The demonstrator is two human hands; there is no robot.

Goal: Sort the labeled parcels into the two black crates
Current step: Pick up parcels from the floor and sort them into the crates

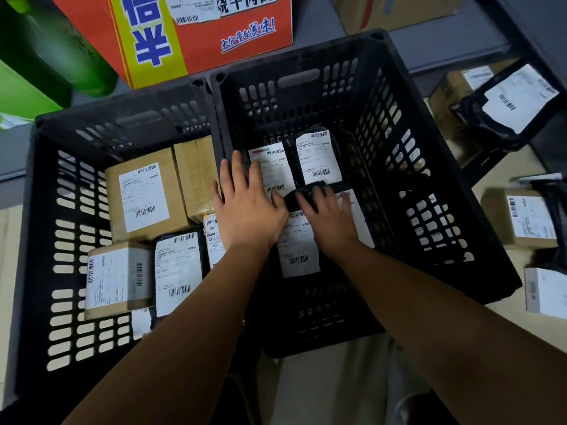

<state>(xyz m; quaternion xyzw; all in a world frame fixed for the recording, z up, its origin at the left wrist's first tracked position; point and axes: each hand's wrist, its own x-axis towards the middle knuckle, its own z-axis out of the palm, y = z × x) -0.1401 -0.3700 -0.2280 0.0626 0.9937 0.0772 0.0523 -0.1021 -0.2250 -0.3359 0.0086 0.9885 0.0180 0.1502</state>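
Down inside the right crate (429, 124), both hands are among labelled bags (319, 157) lying flat on its bottom. The left hand (248, 210) has its grip released, fingers spread and straight, palm pressing a bag beside the crate's left wall. The right hand (329, 222) has its grip clenched on the crumpled edge of a black bag (308, 188). Touching alongside, the left crate (70, 240) holds brown boxes (144, 194) and more bags. Loose parcels (521, 222) lie outside, to the right.

The head camera looks steeply down from close above onto two side-by-side black crates (445, 194).
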